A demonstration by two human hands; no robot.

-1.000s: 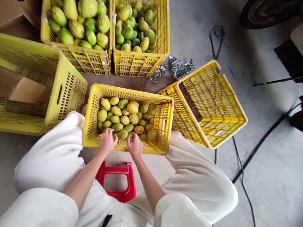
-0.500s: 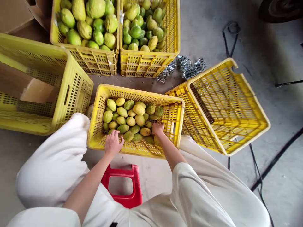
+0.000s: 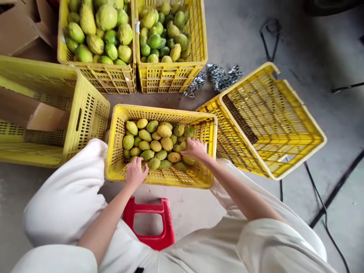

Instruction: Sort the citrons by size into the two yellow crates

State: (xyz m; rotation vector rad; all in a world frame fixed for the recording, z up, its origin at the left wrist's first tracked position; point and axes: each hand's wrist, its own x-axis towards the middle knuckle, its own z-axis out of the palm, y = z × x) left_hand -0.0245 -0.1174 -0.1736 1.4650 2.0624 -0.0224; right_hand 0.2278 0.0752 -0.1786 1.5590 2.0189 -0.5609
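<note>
Shifted since half a second ago: right hand (image 3: pixel 195 148) now further right and up over the fruit, forearm swung out toward the right knee; left hand (image 3: pixel 135 172) much where it was.

Largest first. Concrete floor (image 3: pixel 244 34) under everything. Tilted empty yellow crate (image 3: pixel 284 125) at right, its corner touching the middle crate. Yellow crate with cardboard inside (image 3: pixel 85 113) at left. Two full crates at the top: large green fruit (image 3: pixel 106 17) in the left one, smaller green fruit (image 3: pixel 155 40) in the right one, side by side and touching. Middle crate (image 3: pixel 118 125) straight ahead between the knees, partly filled with yellow-green fruit (image 3: pixel 159 142), possibly guavas, heaped toward the near and left side. Red plastic stool (image 3: pixel 149 222) below, between the white trouser legs. Crumpled silvery wrapping (image 3: pixel 222 77) on the floor behind the tilted crate.

Right hand spread palm down, fingers loosely open, resting on fruit near the crate's right wall; whether anything is gripped cannot be told. Left hand curled over the near rim of the crate, fingertips touching a fruit at the front; grip not clear either.
</note>
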